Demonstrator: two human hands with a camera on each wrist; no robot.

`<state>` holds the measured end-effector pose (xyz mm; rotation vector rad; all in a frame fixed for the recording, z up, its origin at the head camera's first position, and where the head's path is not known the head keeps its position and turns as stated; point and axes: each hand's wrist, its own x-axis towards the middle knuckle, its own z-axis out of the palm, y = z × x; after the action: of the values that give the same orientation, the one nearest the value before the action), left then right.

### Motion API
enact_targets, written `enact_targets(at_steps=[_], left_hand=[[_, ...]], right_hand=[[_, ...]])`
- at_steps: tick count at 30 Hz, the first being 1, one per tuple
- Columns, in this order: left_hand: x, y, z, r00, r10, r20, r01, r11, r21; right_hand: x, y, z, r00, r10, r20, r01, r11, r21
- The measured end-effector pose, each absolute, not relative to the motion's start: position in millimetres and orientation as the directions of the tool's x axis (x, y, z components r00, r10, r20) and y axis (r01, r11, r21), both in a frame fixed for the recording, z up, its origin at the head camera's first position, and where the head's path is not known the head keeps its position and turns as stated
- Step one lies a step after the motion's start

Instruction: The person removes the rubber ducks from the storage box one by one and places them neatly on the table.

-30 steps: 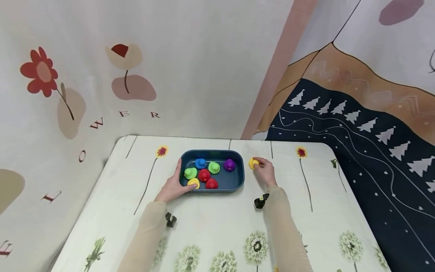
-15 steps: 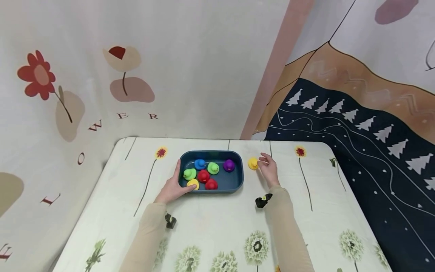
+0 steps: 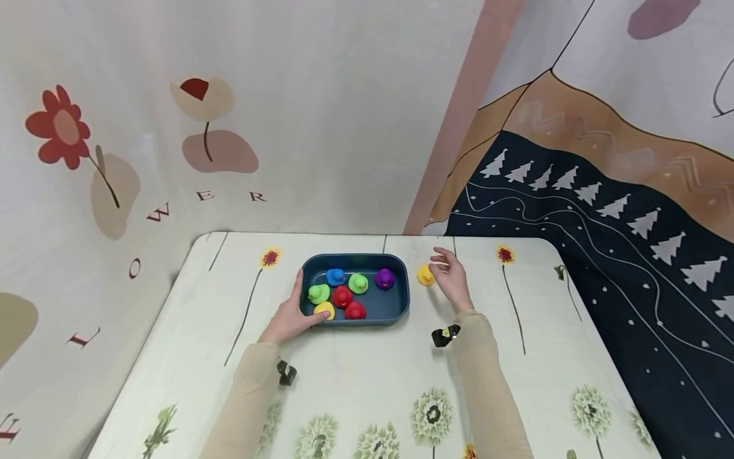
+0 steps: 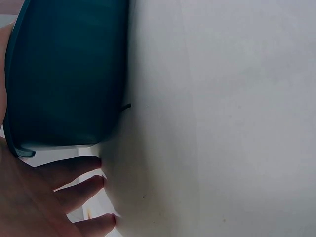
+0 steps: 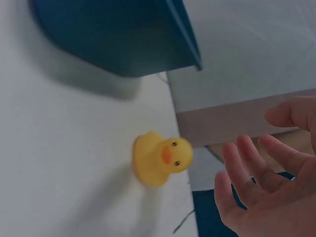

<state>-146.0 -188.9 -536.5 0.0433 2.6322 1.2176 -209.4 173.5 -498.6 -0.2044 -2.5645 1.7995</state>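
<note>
My left hand (image 3: pixel 285 320) holds the left end of a dark blue oblong tray (image 3: pixel 385 306), its thumb over the near rim. In the left wrist view its fingers lie spread outside the tray's wall (image 4: pixel 69 79). A yellow rubber duck (image 3: pixel 424 275) stands upright on the table, just right of the tray. My right hand (image 3: pixel 453 284) hovers beside that duck, fingers loosely bent and apart; the right wrist view shows a gap between the hand (image 5: pixel 271 187) and the duck (image 5: pixel 150 160). Inside the tray sit a blue duck (image 3: pixel 336 277), a purple duck (image 3: pixel 385 278) and several others.
A white flower-printed cloth covers the table (image 3: pixel 350 370). Behind it hangs a pale printed curtain (image 3: pixel 321 127), with a dark tree-patterned cloth (image 3: pixel 550 236) at the right. Small black cameras (image 3: pixel 445 336) are strapped to both wrists.
My right hand has let go of the yellow duck and lifted slightly up and away from it. The duck stays on the table. My left hand keeps its place on the tray.
</note>
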Motion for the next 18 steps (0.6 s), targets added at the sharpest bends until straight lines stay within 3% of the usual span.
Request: enact_targets(at_steps=[18], left_hand=[[-146, -189, -536, -0.970, 0.124, -0.208, -0.077, 0.657, 0.750]], right_hand=[[-196, 142, -469, -0.982, -0.152, 0.113, -0.160, 0.340, -0.927]])
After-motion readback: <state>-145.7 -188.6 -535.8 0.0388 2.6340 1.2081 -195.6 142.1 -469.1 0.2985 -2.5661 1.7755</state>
